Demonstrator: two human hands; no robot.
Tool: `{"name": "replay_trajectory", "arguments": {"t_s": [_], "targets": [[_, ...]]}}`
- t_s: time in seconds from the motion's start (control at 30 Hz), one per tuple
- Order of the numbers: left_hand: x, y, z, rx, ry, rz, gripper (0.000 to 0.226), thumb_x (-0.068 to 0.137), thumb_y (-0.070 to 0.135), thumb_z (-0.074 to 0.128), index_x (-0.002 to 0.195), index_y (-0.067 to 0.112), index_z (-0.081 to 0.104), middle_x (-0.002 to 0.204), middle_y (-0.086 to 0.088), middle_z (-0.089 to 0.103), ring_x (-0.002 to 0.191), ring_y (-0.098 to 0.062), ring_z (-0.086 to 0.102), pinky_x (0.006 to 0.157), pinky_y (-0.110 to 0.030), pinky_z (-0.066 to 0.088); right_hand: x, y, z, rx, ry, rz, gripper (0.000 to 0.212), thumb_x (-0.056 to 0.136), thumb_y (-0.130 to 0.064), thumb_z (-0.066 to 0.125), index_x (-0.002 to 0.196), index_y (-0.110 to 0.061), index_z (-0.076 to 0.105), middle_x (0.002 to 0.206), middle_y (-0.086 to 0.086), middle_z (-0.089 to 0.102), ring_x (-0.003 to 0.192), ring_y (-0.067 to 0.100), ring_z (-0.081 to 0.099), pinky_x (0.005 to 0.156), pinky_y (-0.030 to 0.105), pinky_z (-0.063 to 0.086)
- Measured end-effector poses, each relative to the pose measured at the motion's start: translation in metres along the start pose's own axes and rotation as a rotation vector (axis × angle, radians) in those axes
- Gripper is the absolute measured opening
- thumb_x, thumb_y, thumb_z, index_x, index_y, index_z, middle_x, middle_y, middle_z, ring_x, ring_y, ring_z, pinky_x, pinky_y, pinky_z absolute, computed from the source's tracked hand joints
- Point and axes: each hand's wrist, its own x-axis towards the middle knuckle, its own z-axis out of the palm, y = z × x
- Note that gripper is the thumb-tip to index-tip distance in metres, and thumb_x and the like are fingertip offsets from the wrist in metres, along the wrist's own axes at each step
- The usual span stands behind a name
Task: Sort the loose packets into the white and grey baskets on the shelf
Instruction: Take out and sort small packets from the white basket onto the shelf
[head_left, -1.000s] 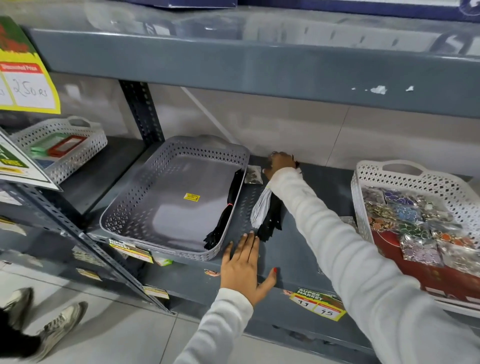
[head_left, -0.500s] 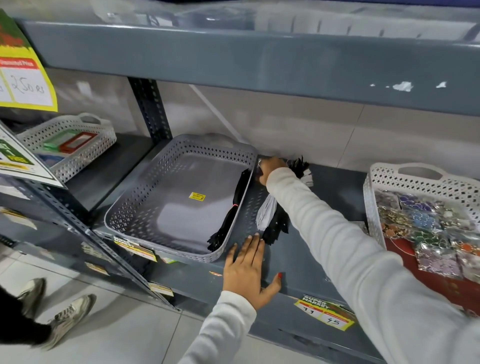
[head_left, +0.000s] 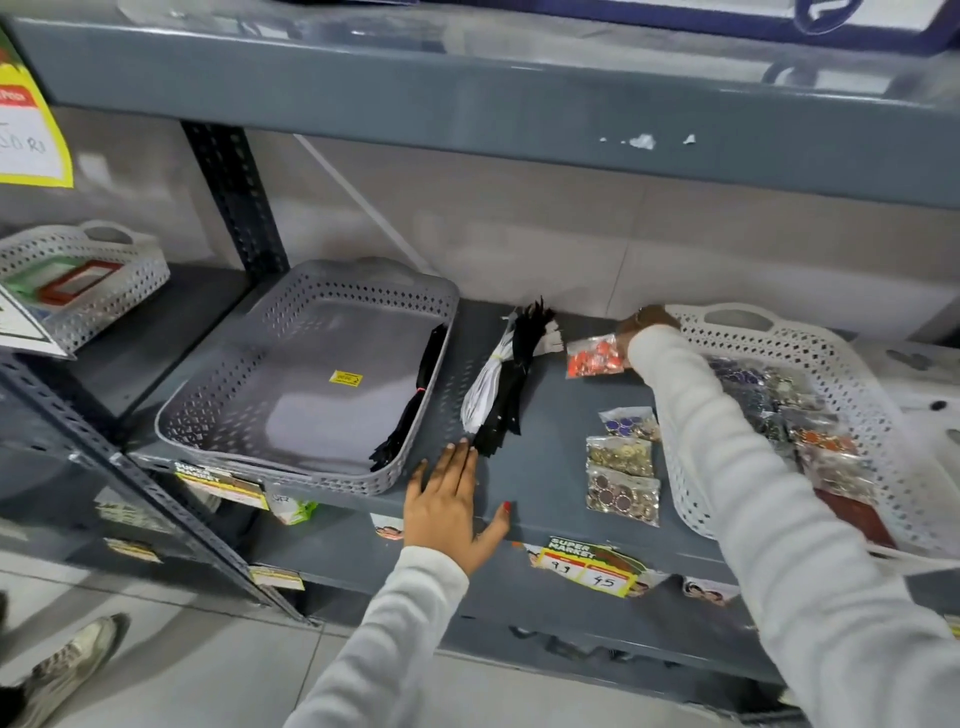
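I judge sorting half done: right hand (head_left: 647, 325) grips an orange packet (head_left: 595, 356); left hand (head_left: 449, 512) lies open; three packets (head_left: 623, 467) remain mid-shelf beside the white basket (head_left: 737, 325).

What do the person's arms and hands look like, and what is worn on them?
Both arms wear long, loose off-white sleeves of soft fabric that reach the wrists. The left hand is bare, with red polish on the thumbnail. The right hand is mostly hidden behind its sleeve; something small and dark sits at its top, too blurred to name.
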Motion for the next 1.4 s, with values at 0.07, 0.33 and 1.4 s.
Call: {"name": "replay_trajectory", "arguments": {"t_s": [0.07,0.33,1.4], "targets": [[0.0,0.0,0.001,0.005,-0.002,-0.003,0.074,0.077,0.059,0.035,0.125,0.007,0.058,0.13,-0.005,0.061,0.121,-0.019,0.056,0.102,-0.038,0.026,-0.008,0.012,0.002,-0.096,-0.026,-0.04,0.039,0.097,-0.012,0.044,0.133,0.004,0.048,0.139,0.021,0.05,0.128,0.034,0.048,0.078,0.006,0.048],[-0.002,0.001,0.0,0.034,-0.033,-0.008,0.075,0.078,0.06,0.032,0.127,0.008,0.056,0.131,-0.004,0.06,0.123,-0.018,0.055,0.102,-0.038,0.025,-0.021,0.012,0.018,-0.301,0.005,0.018,0.038,0.091,-0.008,0.056,0.128,-0.001,0.052,0.133,0.015,0.057,0.123,0.027,0.057,0.098,0.032,0.046],[0.001,-0.001,-0.001,0.011,-0.022,0.011,0.074,0.075,0.062,0.037,0.124,0.012,0.06,0.129,-0.002,0.061,0.119,-0.017,0.058,0.102,-0.037,0.025,-0.027,-0.094,0.102,-0.274,-0.302,-0.596,0.045,0.095,-0.015,0.048,0.138,-0.004,0.043,0.149,0.013,0.037,0.138,0.028,0.036,0.112,0.034,0.031]]}}
